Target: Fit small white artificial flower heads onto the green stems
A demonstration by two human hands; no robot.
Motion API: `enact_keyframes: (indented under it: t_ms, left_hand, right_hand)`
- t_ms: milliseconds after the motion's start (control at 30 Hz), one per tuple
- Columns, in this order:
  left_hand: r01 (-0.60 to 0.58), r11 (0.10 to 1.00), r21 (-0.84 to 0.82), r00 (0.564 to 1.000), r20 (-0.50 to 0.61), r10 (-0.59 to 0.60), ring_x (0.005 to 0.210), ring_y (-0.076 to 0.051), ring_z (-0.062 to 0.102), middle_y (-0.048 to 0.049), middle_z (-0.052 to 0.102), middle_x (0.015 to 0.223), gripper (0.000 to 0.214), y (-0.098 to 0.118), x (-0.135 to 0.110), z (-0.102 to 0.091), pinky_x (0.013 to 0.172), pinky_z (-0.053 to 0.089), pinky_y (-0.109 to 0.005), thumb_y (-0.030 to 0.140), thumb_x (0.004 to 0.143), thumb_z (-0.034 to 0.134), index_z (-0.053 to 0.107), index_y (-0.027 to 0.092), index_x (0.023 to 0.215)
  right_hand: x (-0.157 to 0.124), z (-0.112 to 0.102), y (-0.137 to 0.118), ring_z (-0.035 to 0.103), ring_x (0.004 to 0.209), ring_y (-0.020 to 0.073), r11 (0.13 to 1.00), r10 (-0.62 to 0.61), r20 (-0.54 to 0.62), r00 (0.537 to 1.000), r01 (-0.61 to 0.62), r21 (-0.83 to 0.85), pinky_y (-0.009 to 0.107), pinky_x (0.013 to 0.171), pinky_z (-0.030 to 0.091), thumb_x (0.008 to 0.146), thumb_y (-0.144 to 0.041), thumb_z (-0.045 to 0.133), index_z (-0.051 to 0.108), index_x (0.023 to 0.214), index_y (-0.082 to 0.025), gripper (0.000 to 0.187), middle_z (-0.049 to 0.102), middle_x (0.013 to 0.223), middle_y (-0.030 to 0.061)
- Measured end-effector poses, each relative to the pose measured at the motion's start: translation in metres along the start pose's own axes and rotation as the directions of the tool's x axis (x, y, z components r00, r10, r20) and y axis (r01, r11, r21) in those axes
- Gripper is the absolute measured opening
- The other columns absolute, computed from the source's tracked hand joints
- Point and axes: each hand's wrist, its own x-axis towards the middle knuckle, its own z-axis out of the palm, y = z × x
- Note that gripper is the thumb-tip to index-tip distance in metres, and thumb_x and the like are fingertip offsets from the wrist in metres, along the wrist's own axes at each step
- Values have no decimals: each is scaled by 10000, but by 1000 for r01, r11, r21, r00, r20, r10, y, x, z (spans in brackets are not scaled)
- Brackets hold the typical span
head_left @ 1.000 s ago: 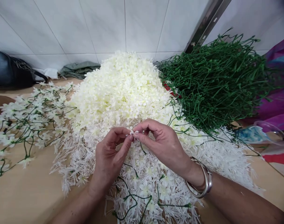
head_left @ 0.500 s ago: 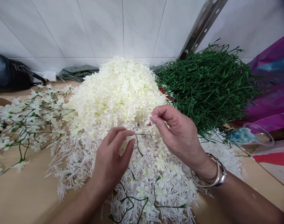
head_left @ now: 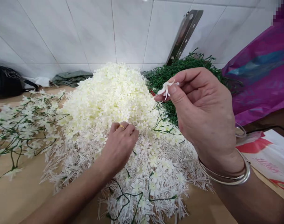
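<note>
My right hand point(head_left: 202, 112) is raised above the table, thumb and forefinger pinched on a small white stamen piece point(head_left: 166, 88). My left hand point(head_left: 120, 143) reaches down into the big heap of cream flower petals point(head_left: 109, 96), fingers curled into the petals; what they grip is hidden. Beneath both hands lies a spread of white spiky stamen pieces point(head_left: 155, 180) with a green stem carrying flowers point(head_left: 132, 199) across it. A pile of bare green stems point(head_left: 165, 77) lies behind my right hand.
Finished flower sprigs point(head_left: 22, 121) lie at the left on the tan table point(head_left: 22, 193). A dark bag point(head_left: 4, 81) and grey cloth point(head_left: 69, 76) sit by the tiled wall. A purple plastic bag point(head_left: 260, 74) and a red-and-white bag point(head_left: 270, 158) are at the right.
My hands have parted. The right hand rose up and to the right with the stamen piece, and the left hand dropped forward into the petal heap. The view shifted left.
</note>
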Motion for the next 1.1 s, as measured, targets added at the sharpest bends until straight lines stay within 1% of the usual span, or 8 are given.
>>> enact_keyframes:
  t_ms: [100,233,333,433,500,600,867,1100]
  left_hand:
    - [-14,996,85,1000,17,13,868,-288,620,-104,728,944,184,-6,11,5,816,455,-442,86,968,585,718,200,915]
    - [-8,988,153,1000,10,7,808,-284,636,-99,719,877,188,-18,8,-1,774,445,-426,87,982,557,693,184,896]
    - [91,996,5,990,-109,-89,721,-237,657,-57,739,834,173,-26,-2,-16,764,465,-391,146,1024,518,683,191,995]
    - [214,948,-236,944,-197,-263,779,-216,706,-48,779,939,146,-24,-10,-30,703,480,-329,234,1016,571,690,215,1099]
    - [290,854,-433,917,-131,-377,768,-189,710,-27,776,917,126,-17,-13,-34,666,488,-292,263,995,608,709,232,1064]
    - [351,694,-628,895,7,-447,712,-163,681,-8,754,831,131,-5,-15,-33,646,493,-273,310,976,632,731,236,1020]
    - [482,384,-787,826,262,-499,577,-121,477,48,545,632,189,8,-11,-35,557,415,-239,340,969,621,750,223,1042]
    - [477,292,-829,816,294,-498,541,-96,370,56,479,587,148,9,-14,-31,488,297,-215,347,919,713,776,213,921]
  right_hand:
    - [-10,0,-9,682,797,146,990,141,94,986,-142,0,309,768,574,984,-206,664,634,916,-255,89,664,839,-15]
    - [-39,-6,-15,675,727,153,930,357,242,902,-367,-3,285,671,549,973,-269,690,657,918,-254,66,693,777,-10]
    - [-59,-9,-7,705,746,149,858,462,233,855,-498,124,289,730,565,966,-324,716,682,1001,-262,79,711,783,-17]
    - [-73,-5,9,727,771,142,774,527,232,818,-574,267,292,778,571,933,-366,761,705,1001,-265,134,717,801,-29]
    - [-80,1,21,724,759,134,733,561,219,799,-602,317,283,767,562,904,-376,789,712,941,-254,149,722,819,-27]
    - [-88,7,35,712,779,131,717,573,209,793,-608,342,280,778,549,889,-382,808,728,944,-253,162,730,846,-21]
    - [-96,3,48,604,828,136,779,476,222,851,-525,343,286,773,472,927,-388,782,749,953,-268,127,670,856,-18]
    - [-102,11,49,590,822,132,755,494,266,828,-560,342,295,769,458,942,-371,771,743,967,-270,107,669,875,-22]
